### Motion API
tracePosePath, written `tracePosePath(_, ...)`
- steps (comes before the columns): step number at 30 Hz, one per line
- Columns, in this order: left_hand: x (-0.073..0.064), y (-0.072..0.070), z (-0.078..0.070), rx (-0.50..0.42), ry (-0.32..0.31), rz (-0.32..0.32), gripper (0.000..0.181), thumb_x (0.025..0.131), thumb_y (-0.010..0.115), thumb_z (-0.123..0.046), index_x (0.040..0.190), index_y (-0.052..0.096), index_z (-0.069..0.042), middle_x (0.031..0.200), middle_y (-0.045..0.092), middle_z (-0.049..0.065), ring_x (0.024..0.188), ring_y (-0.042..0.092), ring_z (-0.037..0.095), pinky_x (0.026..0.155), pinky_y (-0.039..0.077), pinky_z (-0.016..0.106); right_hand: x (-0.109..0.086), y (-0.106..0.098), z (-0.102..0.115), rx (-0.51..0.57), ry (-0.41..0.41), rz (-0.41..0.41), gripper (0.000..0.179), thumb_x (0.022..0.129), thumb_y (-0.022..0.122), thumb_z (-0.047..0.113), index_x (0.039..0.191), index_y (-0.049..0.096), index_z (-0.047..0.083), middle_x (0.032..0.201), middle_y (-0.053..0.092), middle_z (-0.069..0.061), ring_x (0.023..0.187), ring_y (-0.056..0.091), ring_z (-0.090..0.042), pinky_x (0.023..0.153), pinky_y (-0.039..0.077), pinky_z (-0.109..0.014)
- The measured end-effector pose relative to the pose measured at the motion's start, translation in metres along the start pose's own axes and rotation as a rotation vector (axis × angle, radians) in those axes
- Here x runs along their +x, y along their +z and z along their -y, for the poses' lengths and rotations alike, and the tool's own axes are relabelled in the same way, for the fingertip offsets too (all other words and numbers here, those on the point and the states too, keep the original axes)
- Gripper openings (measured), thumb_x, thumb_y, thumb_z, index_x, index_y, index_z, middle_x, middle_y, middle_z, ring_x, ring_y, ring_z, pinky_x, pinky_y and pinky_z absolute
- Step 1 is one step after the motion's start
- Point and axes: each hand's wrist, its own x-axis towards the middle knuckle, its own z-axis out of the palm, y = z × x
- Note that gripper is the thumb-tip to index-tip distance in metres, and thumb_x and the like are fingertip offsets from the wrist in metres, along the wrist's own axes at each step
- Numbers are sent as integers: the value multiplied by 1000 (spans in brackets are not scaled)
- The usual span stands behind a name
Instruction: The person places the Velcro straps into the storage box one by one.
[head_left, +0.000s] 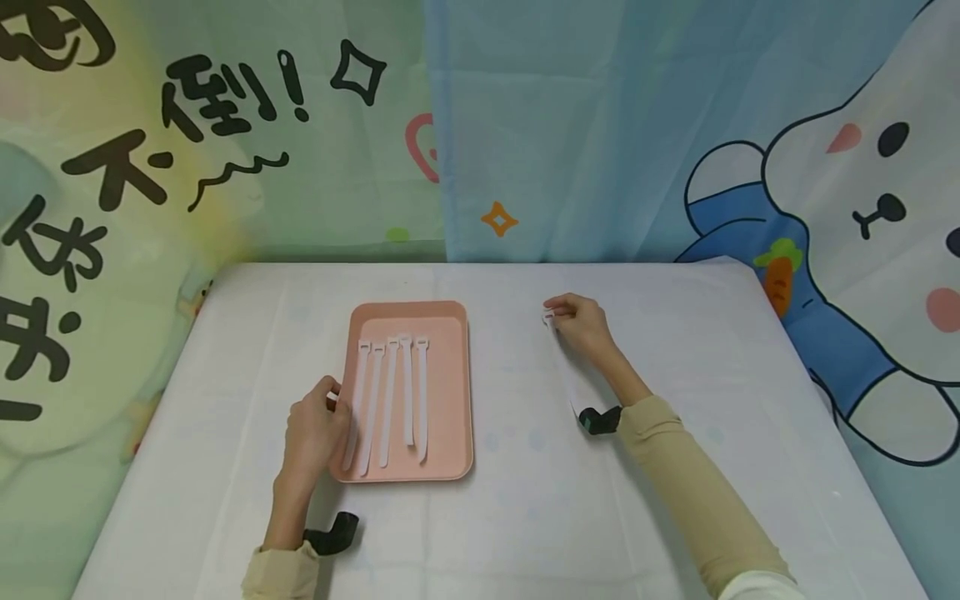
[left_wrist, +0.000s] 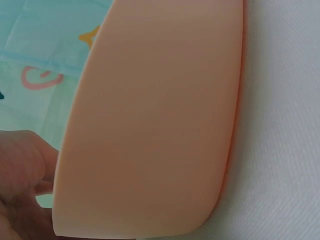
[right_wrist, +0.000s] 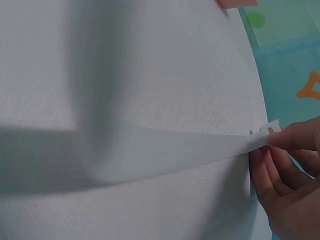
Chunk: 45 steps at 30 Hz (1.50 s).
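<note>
A pink tray (head_left: pixel 448 400) lies on the table, with several white slotted-head straps (head_left: pixel 387 400) side by side in its left and middle part. My left hand (head_left: pixel 317 425) is at the tray's left edge, fingers bent at the rim. In the left wrist view the tray's outer wall (left_wrist: pixel 150 120) fills the middle, and part of the left hand (left_wrist: pixel 25 175) shows behind its rim. To the right of the tray, my right hand (head_left: pixel 583 327) pinches another white strap (right_wrist: pixel 200 150) by its head end, and the strap hangs down towards the table.
The white cloth-covered table (head_left: pixel 517 525) extends around the tray. Behind it hangs a printed curtain (head_left: pixel 570 125) with writing and a cartoon animal. Black wrist cameras (head_left: pixel 333 533) sit on both wrists.
</note>
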Motion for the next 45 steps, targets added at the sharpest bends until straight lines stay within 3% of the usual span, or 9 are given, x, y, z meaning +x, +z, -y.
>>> tracePosePath(13, 0, 0, -2, 7, 4, -3, 18, 94, 54, -6, 108, 63, 1, 81, 71, 20, 62, 62, 25, 50, 43, 32, -9, -2, 0, 50, 11, -51, 25, 100, 60, 12, 120, 73, 3, 113, 70, -17, 96, 64, -25, 74, 50, -22)
tracePosePath(19, -2, -1, -2, 7, -3, 3, 19, 94, 54, -6, 109, 63, 1, 82, 71, 20, 63, 61, 25, 51, 43, 32, -14, -3, 8, 163, 42, -90, 26, 101, 62, 13, 123, 72, 5, 117, 71, -16, 95, 66, -23, 79, 56, -26)
tracePosePath(31, -1, 0, 0, 13, 8, -4, 19, 94, 54, -7, 108, 63, 0, 83, 72, 20, 63, 63, 27, 51, 44, 33, -33, -10, 25, 243, -20, -147, 28, 99, 69, 18, 122, 72, 4, 115, 73, -16, 87, 65, -16, 85, 57, -41)
tracePosePath(38, 0, 1, -1, 13, 9, -5, 19, 94, 54, -6, 109, 63, 1, 83, 72, 21, 63, 64, 26, 51, 45, 33, -44, -12, 34, 300, -63, -189, 29, 98, 71, 21, 121, 73, 4, 115, 73, -15, 86, 64, -12, 80, 56, -31)
tracePosePath(45, 0, 2, -1, 16, 8, -10, 19, 94, 54, -6, 109, 63, 1, 83, 72, 21, 62, 63, 26, 51, 45, 33, -52, -16, 48, 378, -98, -191, 31, 97, 72, 23, 119, 73, 1, 112, 73, -17, 88, 65, -18, 80, 55, -29)
